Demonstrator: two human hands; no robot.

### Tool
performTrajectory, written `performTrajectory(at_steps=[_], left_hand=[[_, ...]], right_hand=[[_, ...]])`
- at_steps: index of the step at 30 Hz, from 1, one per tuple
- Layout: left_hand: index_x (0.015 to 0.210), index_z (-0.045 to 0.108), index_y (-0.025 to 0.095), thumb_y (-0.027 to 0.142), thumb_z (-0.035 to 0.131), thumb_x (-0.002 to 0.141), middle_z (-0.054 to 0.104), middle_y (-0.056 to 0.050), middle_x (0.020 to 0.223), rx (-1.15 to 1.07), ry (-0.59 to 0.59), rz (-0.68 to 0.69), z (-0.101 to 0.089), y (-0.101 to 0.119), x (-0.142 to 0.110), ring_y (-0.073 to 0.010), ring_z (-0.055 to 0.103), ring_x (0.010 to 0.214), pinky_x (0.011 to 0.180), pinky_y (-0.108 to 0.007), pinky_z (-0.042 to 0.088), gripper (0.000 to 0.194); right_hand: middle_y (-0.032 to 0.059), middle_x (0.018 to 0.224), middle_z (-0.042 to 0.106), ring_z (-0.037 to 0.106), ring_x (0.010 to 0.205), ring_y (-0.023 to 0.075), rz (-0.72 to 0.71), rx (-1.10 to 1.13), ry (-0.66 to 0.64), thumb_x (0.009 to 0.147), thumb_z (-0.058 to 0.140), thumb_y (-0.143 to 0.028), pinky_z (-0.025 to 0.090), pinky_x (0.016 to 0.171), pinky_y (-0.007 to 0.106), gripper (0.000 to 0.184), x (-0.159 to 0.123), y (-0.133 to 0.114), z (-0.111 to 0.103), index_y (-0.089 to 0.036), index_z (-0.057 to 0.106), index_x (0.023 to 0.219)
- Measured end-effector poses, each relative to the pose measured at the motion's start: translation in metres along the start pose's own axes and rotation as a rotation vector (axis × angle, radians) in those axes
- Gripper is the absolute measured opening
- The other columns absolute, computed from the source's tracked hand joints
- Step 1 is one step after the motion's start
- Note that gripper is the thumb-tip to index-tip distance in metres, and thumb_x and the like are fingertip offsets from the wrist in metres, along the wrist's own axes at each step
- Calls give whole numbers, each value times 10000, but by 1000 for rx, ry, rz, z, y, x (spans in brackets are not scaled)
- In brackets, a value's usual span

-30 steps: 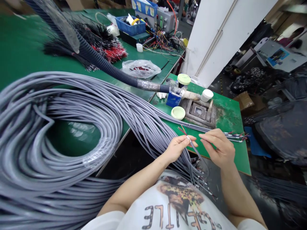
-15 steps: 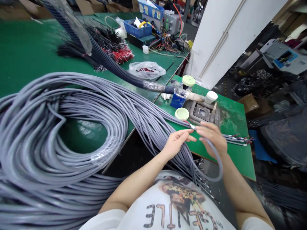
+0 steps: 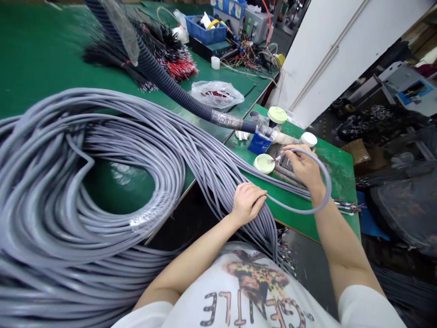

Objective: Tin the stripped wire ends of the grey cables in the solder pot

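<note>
My right hand (image 3: 305, 169) pinches a grey cable (image 3: 328, 175) close to its stripped end. The thin bare-ended wires fan out over a shallow pale green dish (image 3: 264, 163), and I cannot tell whether they touch what is in it. From there the cable bends in a loop around my right wrist and back to my left hand (image 3: 248, 202). My left hand is closed around it, fingers curled, resting on the bundle of grey cables (image 3: 208, 175). Just beyond my right hand sits a soldering pot (image 3: 285, 157), partly hidden by the hand.
A corrugated hose (image 3: 177, 98) crosses the bench to a blue nozzle box (image 3: 260, 142). A big cable coil (image 3: 167, 182) covers the left. Behind lie a plastic bag (image 3: 216, 94), black and red wires (image 3: 182, 68) and a blue bin (image 3: 206, 34). A white pillar (image 3: 327, 50) stands behind.
My right hand has moved up and away, bringing the cable end over the pale dish. My left hand has left the cable tip and closed lower down on the cable.
</note>
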State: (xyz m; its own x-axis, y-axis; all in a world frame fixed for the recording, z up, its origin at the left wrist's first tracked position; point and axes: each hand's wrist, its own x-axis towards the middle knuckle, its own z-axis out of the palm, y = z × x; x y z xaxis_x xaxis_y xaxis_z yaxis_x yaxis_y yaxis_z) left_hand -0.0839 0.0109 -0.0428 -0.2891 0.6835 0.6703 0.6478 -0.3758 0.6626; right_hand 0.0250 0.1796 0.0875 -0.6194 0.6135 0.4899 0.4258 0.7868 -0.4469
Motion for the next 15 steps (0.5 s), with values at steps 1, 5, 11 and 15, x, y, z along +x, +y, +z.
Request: performTrajectory(at_steps=[1,5,11,15], left_hand=[[998,652,201,225,580,871,726,-44,928,10,2,12,0,0,0,-168,642,903,935,-389,424,148],[1004,645,209,215,595,861,734,-24,916,39,0,34,0,-1,0,-164,645,911,996,-413,387,152],[993,648,212,234,584,868,738,-22,893,55,-16,42,1,-2,-1,-163,649,904,1007,-413,377,142],[983,649,213,232,582,868,739,-21,888,53,-8,47,2,-2,0,-160,653,897,1002,-405,379,134]], right_hand=[[61,933,691,630,881,208,5,-3,-18,908,532,-353,497,839,362,229,3,2,4,-214,707,960],[66,965,685,621,927,227,15,-38,-81,909,515,-376,480,882,383,253,12,7,17,-217,710,935],[69,983,685,619,955,241,-17,-86,-162,916,499,-365,465,913,399,250,19,12,28,-221,701,942],[67,967,690,625,929,240,-20,-94,-186,918,491,-361,472,893,395,249,20,13,32,-224,696,957]])
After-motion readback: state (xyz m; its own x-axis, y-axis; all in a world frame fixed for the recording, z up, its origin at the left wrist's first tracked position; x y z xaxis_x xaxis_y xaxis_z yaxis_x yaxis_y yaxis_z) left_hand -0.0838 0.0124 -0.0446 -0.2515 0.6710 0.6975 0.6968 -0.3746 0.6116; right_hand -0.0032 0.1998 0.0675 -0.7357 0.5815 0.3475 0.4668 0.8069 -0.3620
